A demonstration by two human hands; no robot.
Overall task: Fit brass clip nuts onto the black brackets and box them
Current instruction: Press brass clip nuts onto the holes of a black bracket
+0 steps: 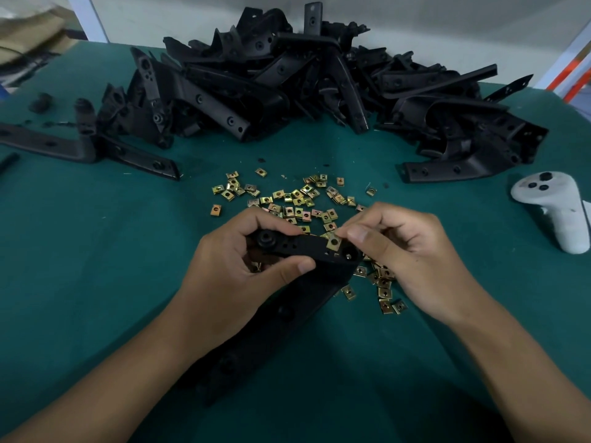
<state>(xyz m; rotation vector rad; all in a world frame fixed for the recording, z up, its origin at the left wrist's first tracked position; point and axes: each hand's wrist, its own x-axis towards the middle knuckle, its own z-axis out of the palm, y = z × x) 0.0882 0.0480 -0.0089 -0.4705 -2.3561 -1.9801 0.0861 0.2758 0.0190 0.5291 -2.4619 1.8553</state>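
Observation:
My left hand (236, 266) grips a black bracket (307, 251) by its upper end, above the green table. The bracket's long arm runs down and left between my forearms. My right hand (406, 251) pinches a brass clip nut (333, 242) against the bracket's top edge near its right end. Several loose brass clip nuts (297, 199) lie scattered on the table just beyond and under my hands. A big heap of black brackets (287, 81) fills the far side of the table.
A white hand controller (556, 209) lies at the right edge. One long black bracket (86, 148) lies apart at the left. The green table cover (96, 251) shows bare at near left. Cardboard (32, 30) sits at the far left corner.

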